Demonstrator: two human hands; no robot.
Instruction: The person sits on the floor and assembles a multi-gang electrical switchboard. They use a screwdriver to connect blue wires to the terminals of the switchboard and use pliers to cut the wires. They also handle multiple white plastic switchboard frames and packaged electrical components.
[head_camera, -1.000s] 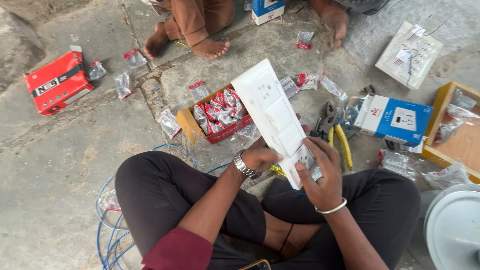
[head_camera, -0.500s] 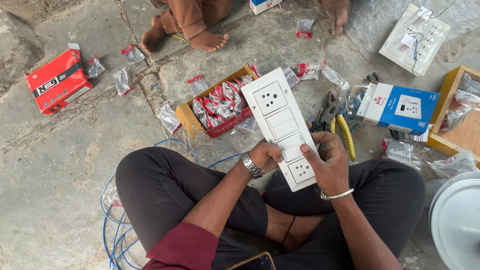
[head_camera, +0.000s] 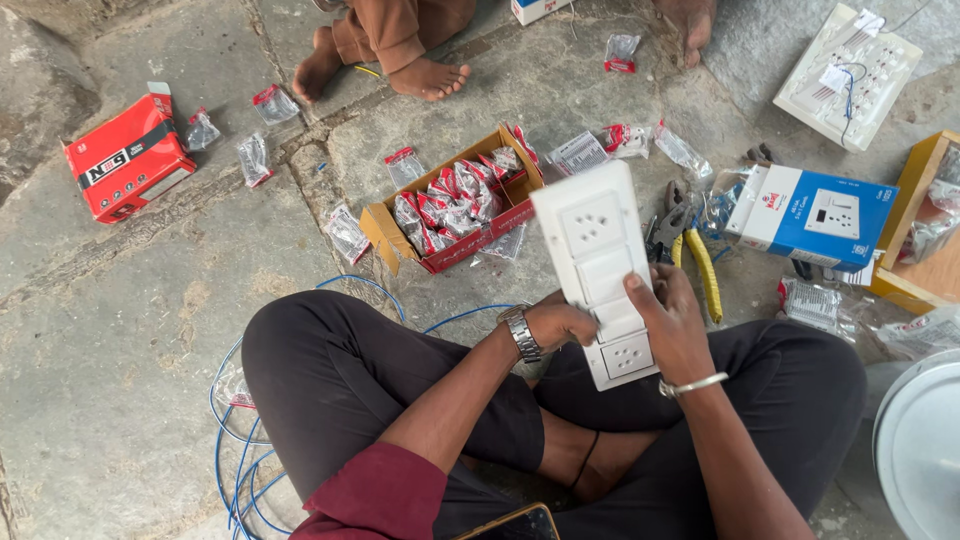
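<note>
Bare stone floor (head_camera: 130, 330) lies open at the left; an open carton of packets (head_camera: 455, 212) and yellow-handled pliers (head_camera: 700, 270) crowd the middle. The left hand (head_camera: 560, 322) and right hand (head_camera: 672, 325) both grip a white switch plate (head_camera: 598, 265) (two sockets, blank modules between) above the lap, its long axis running away from the person, slightly tilted left.

long white switch-and-socket plate (head_camera: 603, 272): smooth plastic, faintly glossy
small packets in the open box (head_camera: 450, 203): shiny clear film
grey floor (head_camera: 120, 330): rough, matt stone
wristwatch band (head_camera: 522, 333): bright metal
</note>
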